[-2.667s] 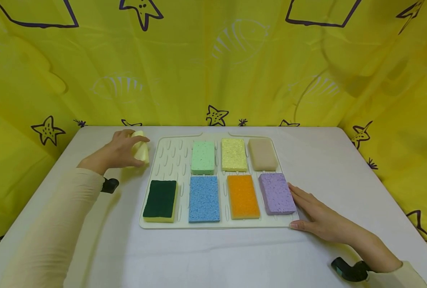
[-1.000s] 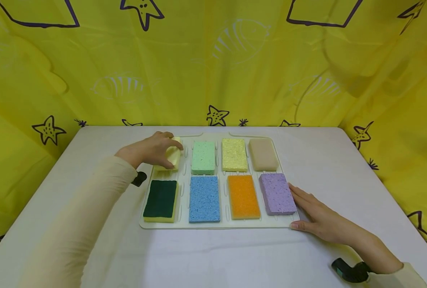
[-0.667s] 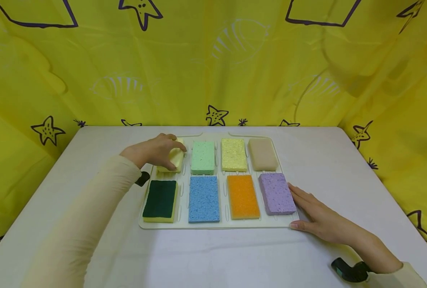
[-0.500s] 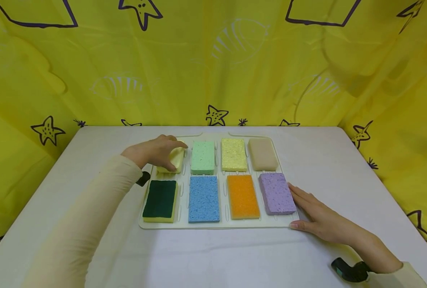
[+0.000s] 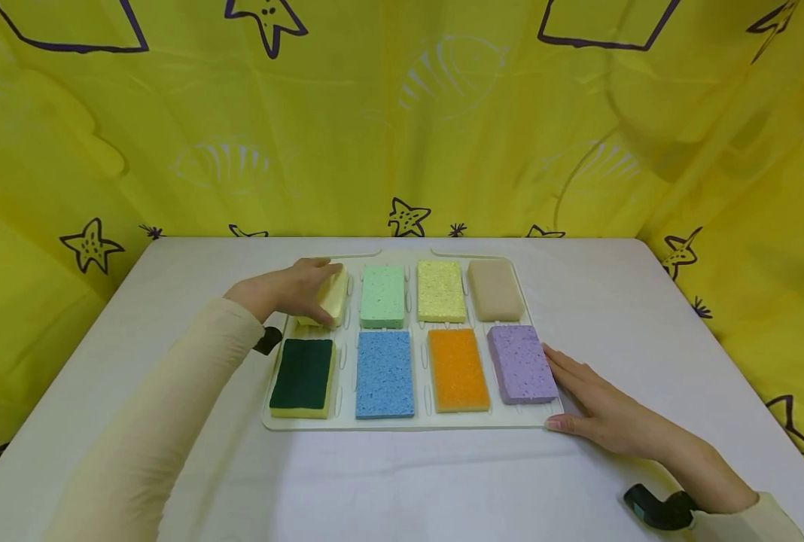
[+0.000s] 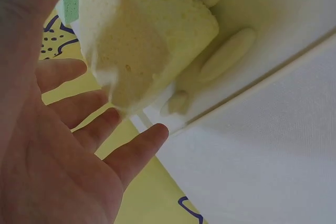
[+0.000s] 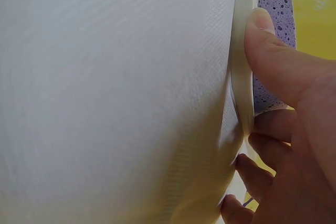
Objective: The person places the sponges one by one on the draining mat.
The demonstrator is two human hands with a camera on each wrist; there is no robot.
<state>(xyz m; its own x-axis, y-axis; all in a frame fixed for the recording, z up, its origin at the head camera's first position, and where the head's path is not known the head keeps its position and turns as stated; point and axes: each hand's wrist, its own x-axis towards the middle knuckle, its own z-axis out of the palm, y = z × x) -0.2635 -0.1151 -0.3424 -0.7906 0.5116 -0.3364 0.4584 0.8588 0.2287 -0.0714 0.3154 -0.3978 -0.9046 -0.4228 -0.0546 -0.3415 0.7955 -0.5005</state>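
Note:
A pale yellow sponge (image 5: 336, 296) lies at the back left of the white ribbed tray (image 5: 348, 424). Over its left side is my left hand (image 5: 290, 291), which hides part of it. In the left wrist view the fingers (image 6: 100, 129) are spread and nearly straight, with a gap between most of them and the sponge. My right hand (image 5: 605, 406) rests against the tray's front right corner. Its thumb touches the front rim and its fingers lie along the right edge, beside the purple sponge (image 5: 522, 365).
In the back row are a mint green sponge (image 5: 383, 296), a speckled yellow one and a beige sponge (image 5: 494, 290). The front row has a dark green scouring sponge (image 5: 303, 378), a blue sponge (image 5: 385, 374) and an orange sponge (image 5: 458, 370). Yellow patterned cloth surrounds the table.
My left hand has carried the pale yellow sponge rightward from the table left of the tray onto its back left place, and its fingers have since loosened. The right hand has stayed still.

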